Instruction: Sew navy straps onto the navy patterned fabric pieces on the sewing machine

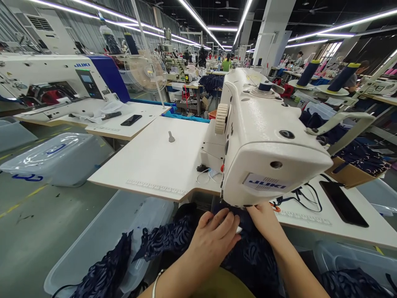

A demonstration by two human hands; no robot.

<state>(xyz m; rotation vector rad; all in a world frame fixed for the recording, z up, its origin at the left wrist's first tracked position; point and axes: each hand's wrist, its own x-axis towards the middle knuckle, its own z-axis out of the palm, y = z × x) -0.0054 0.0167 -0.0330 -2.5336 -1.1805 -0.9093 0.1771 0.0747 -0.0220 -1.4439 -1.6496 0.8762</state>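
Note:
Under the head of a white JUKI sewing machine [263, 136], dark navy patterned fabric [252, 256] hangs down towards my lap. My left hand [215, 231] is at the needle area, its bent fingers closed on the fabric; a small white piece shows by the fingertips. To the right, my right hand [265, 219] reaches in beneath the machine head at the fabric's other side. The head hides most of its fingers, so their grip does not show. Another stretch of the navy fabric [170, 236] trails left of my left hand.
A clear plastic bin [80, 248] with navy pieces stands below left. On the white table [161, 153] lies a grey key-shaped piece [171, 137]. A black phone [343, 203] and dark straps [305, 198] lie right. Another JUKI machine [46, 78] stands left.

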